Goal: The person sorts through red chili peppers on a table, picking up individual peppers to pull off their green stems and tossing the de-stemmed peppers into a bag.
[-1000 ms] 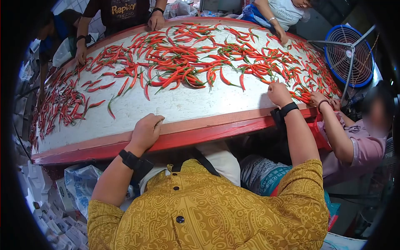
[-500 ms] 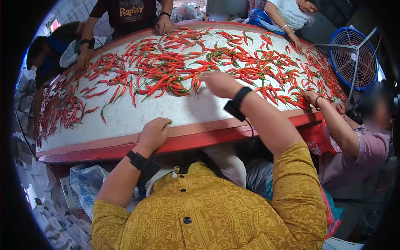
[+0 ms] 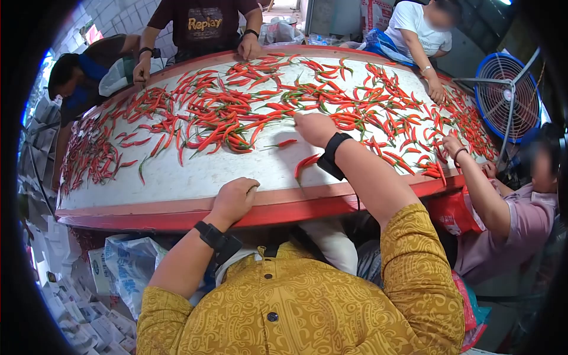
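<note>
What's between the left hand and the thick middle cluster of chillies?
Only bare white tabletop shows between the left hand and the chilli cluster, in the head view.

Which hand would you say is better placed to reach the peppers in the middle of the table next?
Right, I would judge: the right hand is over the table, its fingers near the middle peppers, while the left hand rests at the near edge, farther from them.
</note>
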Available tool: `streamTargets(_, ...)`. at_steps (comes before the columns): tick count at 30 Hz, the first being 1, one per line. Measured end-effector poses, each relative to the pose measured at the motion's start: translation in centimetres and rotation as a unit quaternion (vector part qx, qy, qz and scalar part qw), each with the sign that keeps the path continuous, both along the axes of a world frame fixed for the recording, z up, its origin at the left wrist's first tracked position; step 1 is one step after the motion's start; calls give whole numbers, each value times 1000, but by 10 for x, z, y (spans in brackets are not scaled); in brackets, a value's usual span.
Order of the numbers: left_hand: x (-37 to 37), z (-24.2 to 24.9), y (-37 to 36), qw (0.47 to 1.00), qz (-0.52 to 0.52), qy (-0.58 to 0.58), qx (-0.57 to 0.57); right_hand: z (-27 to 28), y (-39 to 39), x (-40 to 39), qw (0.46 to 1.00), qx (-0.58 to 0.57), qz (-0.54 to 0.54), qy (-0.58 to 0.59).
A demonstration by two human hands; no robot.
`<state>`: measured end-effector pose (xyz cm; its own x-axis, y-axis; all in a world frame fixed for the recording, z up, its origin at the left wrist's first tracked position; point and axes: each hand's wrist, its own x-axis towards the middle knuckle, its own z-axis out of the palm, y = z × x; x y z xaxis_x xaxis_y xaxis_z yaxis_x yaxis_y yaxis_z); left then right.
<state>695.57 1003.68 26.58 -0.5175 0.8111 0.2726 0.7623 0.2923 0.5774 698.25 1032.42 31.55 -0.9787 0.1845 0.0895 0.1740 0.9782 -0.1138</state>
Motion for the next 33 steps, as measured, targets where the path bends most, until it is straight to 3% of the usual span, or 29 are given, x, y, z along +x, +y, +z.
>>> streamTargets(1, 3, -1, 5, 1000, -3, 0, 10, 8, 10, 3, 999, -13, -43, -12)
streamTargets(3, 8, 0, 14, 1000, -3, 0, 15, 5, 46, 10, 994, 72, -73, 43)
streamTargets(5, 15, 0, 24, 1000, -2, 0, 21, 15, 62, 33, 979, 50, -200, 12)
streamTargets(6, 18, 2, 29, 1000, -5, 2, 12, 10, 75, 38, 963, -17, -263, -53)
streamTargets(7, 22, 3, 34, 1000, -9, 3, 2, -8, 83, 39, 964, -17, -262, -52)
streamTargets(9, 30, 4, 44, 1000, -9, 1, 13, -37, 94, 42, 979, 43, -193, -47)
streamTargets(11, 38, 5, 53, 1000, -10, -4, 20, -45, 107, 37, 997, 13, 1, -70)
streamTargets(13, 44, 11, 61, 997, -71, 0, 8, -30, 88, 48, 999, -44, 21, -12)
streamTargets(15, 49, 14, 69, 997, -70, 16, -22, -22, 81, 59, 997, -72, 30, -6)
streamTargets(17, 54, 14, 80, 996, -73, 28, -52, -32, 87, 67, 988, -74, 127, -41)
streamTargets(19, 58, 7, 95, 986, 78, 62, -131, -14, 71, 98, 987, -17, 127, -98)
streamTargets(21, 58, -7, 103, 986, 94, 90, -102, -10, 70, 118, 991, -22, 120, -62)
streamTargets(22, 60, -6, 108, 986, 117, 99, -67, -10, 69, 134, 986, 38, 137, 90)
streamTargets(23, 63, -4, 114, 984, 140, 108, -31, -5, 73, 149, 986, 38, 135, 85)
streamTargets(24, 68, 1, 117, 985, 129, 105, 55, 15, 73, 164, 994, -36, 102, 9)
streamTargets(25, 72, 3, 119, 985, 129, 101, 55, 26, 77, 179, 989, -110, 67, -68)
streamTargets(26, 76, 7, 120, 993, 98, 25, 54, 27, 84, 192, 989, -110, 66, -72)
streamTargets(27, 80, 7, 123, 995, 68, -51, 52, 27, 92, 207, 978, -105, 43, -173)
streamTargets(28, 84, 2, 130, 993, 30, -34, 106, 27, 101, 219, 957, -100, 19, -272)
streamTargets(29, 87, -1, 135, 993, 31, -38, 107, 21, 116, 227, 956, -100, 20, -276)
streamTargets(31, 91, -1, 147, 999, -21, 18, 24, 3, 143, 241, 980, -128, 100, -113)
streamTargets(32, 93, 1, 152, 999, -21, 15, 25, -2, 152, 247, 990, -66, 125, 3)
streamTargets(33, 97, 5, 158, 999, 23, 7, -23, 1, 159, 247, 989, -41, 137, 42)
